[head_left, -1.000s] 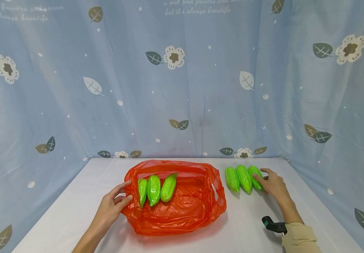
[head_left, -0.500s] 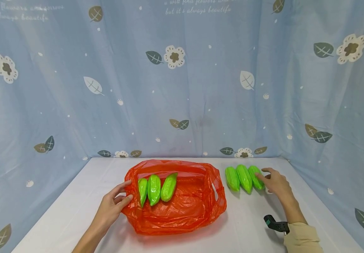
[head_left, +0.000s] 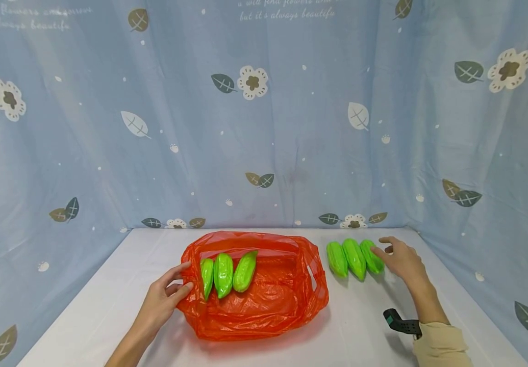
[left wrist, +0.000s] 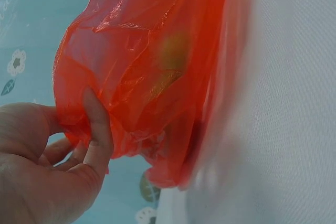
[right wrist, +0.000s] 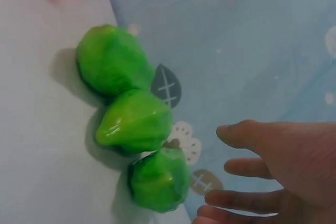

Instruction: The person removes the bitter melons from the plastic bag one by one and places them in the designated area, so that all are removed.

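Left hand (head_left: 161,296) pinches red bag (head_left: 264,306); right hand (head_left: 401,261) loosely spread, empty, beside three gourds (head_left: 354,259) near counter's (head_left: 351,321) back-right corner. Gourds look light, slick: grip mid-body.

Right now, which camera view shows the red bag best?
Head view: the red bag shows nearly whole, even its inside. Left wrist: one side, held by the left hand. Right wrist: only a small piece.
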The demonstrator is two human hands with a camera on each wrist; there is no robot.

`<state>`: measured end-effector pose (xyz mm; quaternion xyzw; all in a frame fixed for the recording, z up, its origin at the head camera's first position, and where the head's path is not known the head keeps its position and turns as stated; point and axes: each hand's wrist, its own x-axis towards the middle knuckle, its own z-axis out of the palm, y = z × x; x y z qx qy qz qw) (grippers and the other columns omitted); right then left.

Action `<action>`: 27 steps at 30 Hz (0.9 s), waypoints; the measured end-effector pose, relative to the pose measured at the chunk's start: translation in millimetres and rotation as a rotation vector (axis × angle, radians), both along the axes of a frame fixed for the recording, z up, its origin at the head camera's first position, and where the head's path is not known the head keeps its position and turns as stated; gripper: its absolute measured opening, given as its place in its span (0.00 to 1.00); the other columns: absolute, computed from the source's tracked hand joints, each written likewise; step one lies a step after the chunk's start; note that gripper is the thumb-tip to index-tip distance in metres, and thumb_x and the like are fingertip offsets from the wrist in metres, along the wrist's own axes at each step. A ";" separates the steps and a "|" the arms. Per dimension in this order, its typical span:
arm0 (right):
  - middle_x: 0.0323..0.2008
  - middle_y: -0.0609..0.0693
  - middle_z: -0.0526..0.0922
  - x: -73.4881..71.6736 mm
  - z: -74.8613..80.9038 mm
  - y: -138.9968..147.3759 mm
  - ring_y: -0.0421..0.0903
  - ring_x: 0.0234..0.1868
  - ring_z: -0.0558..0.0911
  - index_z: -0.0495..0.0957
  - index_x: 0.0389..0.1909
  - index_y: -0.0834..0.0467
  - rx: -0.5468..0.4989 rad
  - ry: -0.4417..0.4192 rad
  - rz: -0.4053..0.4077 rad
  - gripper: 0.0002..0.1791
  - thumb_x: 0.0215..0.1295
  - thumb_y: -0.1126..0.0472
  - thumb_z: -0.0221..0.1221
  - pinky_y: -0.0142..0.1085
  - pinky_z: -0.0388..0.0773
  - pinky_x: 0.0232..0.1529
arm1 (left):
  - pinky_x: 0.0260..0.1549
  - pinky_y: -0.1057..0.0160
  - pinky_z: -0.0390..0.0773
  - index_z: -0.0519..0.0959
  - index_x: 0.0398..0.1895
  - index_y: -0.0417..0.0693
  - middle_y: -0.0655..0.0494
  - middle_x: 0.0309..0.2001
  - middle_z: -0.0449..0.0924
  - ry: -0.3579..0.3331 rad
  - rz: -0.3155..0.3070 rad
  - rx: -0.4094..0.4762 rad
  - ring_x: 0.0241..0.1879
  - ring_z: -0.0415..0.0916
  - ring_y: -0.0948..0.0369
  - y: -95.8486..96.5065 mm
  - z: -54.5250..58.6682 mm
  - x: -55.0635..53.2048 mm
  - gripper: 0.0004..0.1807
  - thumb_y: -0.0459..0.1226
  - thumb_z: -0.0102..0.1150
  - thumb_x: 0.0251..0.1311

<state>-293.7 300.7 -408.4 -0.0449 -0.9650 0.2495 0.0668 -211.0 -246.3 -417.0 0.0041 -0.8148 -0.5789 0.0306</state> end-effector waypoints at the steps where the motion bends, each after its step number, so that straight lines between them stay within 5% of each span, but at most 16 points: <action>1: 0.56 0.74 0.75 0.6 1.5 -0.7 0.71 0.51 0.78 0.66 0.66 0.67 0.004 0.003 0.001 0.38 0.70 0.39 0.52 0.57 0.77 0.39 | 0.36 0.68 0.82 0.67 0.70 0.52 0.43 0.61 0.71 0.000 0.000 0.000 0.40 0.80 0.65 0.0 -0.1 -0.1 0.31 0.38 0.62 0.64; 27: 0.53 0.71 0.79 15.7 34.2 -27.1 0.69 0.49 0.80 0.69 0.64 0.65 0.072 0.033 0.099 0.33 0.69 0.43 0.56 0.57 0.78 0.40 | 0.36 0.67 0.82 0.68 0.69 0.52 0.43 0.61 0.71 0.013 0.003 0.011 0.39 0.80 0.66 0.5 1.1 0.5 0.30 0.37 0.62 0.64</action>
